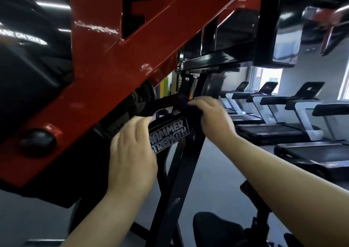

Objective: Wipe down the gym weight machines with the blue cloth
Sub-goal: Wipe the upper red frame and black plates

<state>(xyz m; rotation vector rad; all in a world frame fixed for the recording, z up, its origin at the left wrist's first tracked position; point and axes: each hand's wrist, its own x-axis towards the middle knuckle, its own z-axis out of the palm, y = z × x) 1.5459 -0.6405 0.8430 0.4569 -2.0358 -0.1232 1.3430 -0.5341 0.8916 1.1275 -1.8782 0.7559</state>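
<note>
The red beam [105, 73] is glossy painted metal, scuffed and chipped at eleven o'clock near its upper edge. The black frame [188, 163] is smooth painted metal with a dull sheen. The nameplate [170, 135] looks like matt black with raised silvery letters. The cloth [186, 105] is dark, soft, bunched fabric. Treadmill decks [268, 129] at three o'clock look matt black

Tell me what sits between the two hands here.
In the head view, the Hammer Strength nameplate sits between the left hand and the right hand.
</note>
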